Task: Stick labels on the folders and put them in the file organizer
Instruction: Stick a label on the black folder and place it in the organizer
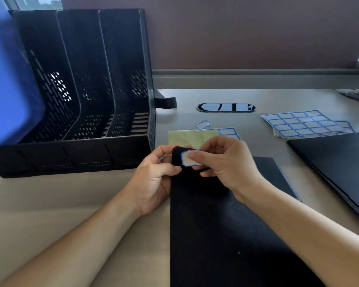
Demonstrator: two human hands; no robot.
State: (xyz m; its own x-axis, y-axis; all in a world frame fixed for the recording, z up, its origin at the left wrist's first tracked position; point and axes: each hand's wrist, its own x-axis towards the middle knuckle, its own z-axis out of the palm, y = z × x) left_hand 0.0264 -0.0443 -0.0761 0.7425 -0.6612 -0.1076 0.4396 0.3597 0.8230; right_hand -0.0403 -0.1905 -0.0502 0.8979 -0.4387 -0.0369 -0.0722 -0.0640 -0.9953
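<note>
Black folder (226,224): near edge cut off at the frame's bottom; far corner partly covered by left hand (155,179) and right hand (226,168).
Label (187,160): right end under the right hand's fingers.
Folder stack (336,166): cropped at right.
Blue object (8,79): blurred, cropped at left, identity unclear; hides the left side of the file organizer (70,156).
Peeled sheet (193,136): near edge behind the hands.

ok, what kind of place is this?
Likely an office workstation: black perforated plastic file organizer, oval black cable grommet set in the beige desktop, and a brown partition panel behind it.
</note>
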